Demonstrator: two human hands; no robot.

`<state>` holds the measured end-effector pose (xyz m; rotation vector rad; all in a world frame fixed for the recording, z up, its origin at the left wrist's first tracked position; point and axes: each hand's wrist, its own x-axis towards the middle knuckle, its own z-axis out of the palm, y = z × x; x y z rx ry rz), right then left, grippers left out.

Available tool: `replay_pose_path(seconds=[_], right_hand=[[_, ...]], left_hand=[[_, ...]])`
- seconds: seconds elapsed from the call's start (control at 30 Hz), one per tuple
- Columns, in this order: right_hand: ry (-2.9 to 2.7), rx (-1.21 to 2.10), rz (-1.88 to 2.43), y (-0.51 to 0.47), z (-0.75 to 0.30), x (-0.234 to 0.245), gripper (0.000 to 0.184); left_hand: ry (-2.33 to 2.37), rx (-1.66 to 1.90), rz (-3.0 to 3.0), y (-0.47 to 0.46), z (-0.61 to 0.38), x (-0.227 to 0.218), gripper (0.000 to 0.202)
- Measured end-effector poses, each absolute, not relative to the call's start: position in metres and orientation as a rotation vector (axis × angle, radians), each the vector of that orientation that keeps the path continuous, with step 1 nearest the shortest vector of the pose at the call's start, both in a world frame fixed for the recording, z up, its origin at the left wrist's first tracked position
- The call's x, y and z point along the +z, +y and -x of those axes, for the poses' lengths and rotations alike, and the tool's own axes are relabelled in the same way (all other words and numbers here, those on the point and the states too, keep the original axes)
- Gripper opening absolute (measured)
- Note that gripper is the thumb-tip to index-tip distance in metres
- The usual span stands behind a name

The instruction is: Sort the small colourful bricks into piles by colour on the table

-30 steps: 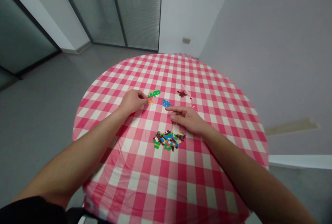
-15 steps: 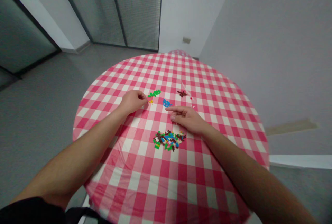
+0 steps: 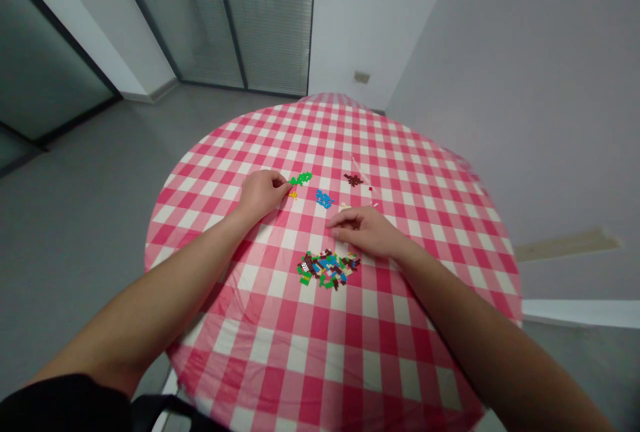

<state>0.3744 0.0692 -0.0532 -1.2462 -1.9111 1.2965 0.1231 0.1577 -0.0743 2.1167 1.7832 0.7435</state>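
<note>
My left hand is at the left edge of a small pile of green building bricks. Its thumb and forefinger are pinched together; whatever is between them is too small to name. Just below those fingertips lie a few yellow bricks. My right hand hovers over the cloth with fingers loosely bent and thumb apart, holding nothing I can see. It is between a cluster of blue bricks and a larger mixed heap of coloured bricks. Some beige pieces show just beyond its knuckles.
A round table with a red-and-white checked cloth carries everything. Dark brown bricks lie at the back right, with a single red piece near them. Glass partitions and a grey wall stand beyond the table.
My left hand has shifted slightly up and right, from beside the yellow bricks to the green pile. My right hand's forefinger has drawn back from the blue bricks, uncovering the beige pieces.
</note>
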Motion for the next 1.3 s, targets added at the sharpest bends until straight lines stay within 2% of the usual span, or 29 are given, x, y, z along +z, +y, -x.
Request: replay_pose_path(seconds=[0.27,0.43,0.8,1.0,1.07,1.2,1.3], right_hand=[[-2.424,1.469,1.336,0.067,-0.405,-0.016,0.016],[-2.629,1.336,1.406,0.063,-0.403,-0.016,0.016],[-2.596,1.066,1.382,0.062,-0.388,-0.021,0.011],[-2.532,0.998,1.345,0.066,-0.386,-0.027,0.015],[-2.518,0.957,1.3,0.063,-0.385,-0.023,0.024],[-2.587,0.779,1.096,0.051,-0.375,-0.02,0.067],[-2.661,0.636,0.935,0.041,-0.361,-0.029,0.085]], left_hand=[[1.716,0.803,-2.093,0.153,-0.126,-0.069,0.026],[1.644,0.922,-2.071,0.145,-0.131,-0.061,0.026],[1.464,0.993,-2.136,0.134,-0.142,-0.058,0.021],[1.401,0.961,-2.147,0.133,-0.144,-0.061,0.02],[1.39,0.952,-2.141,0.133,-0.144,-0.061,0.021],[1.38,0.925,-2.128,0.132,-0.144,-0.06,0.022],[1.395,0.918,-2.12,0.133,-0.143,-0.06,0.023]])
